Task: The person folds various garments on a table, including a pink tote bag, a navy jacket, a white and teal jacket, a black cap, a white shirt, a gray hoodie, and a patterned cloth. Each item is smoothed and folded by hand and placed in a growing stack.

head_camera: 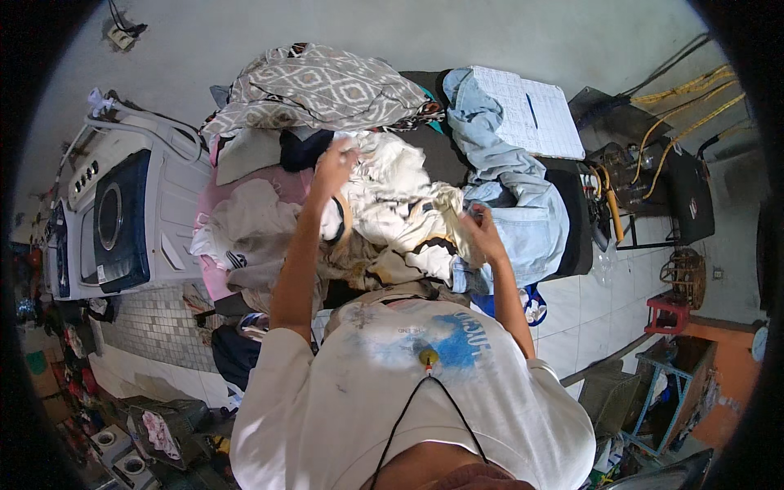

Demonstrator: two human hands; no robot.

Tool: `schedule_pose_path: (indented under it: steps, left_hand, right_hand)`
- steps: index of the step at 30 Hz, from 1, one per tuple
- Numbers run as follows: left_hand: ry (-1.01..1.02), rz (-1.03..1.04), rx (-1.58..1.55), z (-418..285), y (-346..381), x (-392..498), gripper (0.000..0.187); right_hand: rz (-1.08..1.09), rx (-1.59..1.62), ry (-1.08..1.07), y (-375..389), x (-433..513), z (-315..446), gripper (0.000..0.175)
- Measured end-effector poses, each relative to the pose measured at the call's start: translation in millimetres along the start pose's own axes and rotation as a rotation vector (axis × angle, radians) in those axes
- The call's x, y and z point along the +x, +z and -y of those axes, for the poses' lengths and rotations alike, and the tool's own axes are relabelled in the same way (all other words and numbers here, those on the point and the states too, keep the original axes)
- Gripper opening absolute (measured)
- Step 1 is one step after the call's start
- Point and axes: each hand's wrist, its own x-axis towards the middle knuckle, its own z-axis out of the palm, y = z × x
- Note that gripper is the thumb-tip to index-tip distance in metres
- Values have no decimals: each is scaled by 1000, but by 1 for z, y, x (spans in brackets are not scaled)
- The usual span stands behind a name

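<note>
A rumpled cream-white garment (392, 208) with dark and yellow-orange edging lies on a heap of clothes before me. Over its upper left part is my left hand (337, 164), blurred, its fingers near the cloth; whether it grips any is unclear. My right hand (484, 236) is at the garment's right side, by a bunched cream fold, and its grip cannot be made out. Light-blue denim (527, 226) lies just right of that hand. White and grey clothes (260, 211) rest on pink cloth at the left. Behind them is a grey patterned textile bundle (324, 86).
An open notebook (533, 113) with a pen lies at the back right. A twin-tub washing machine (122, 214) stands left. Yellow hoses (680, 135) and machinery are at the right, with a red plastic stool (667, 313) beyond on the floor.
</note>
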Motion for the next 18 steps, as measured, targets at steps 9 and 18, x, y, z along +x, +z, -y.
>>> schedule_pose_path:
  steps: [9, 18]
  left_hand:
    - [337, 291, 473, -22, 68, -86, 47]
    - [426, -388, 246, -69, -81, 61, 41]
  right_hand:
    - [107, 26, -117, -33, -38, 126, 26]
    - [-424, 467, -648, -134, -51, 272, 23]
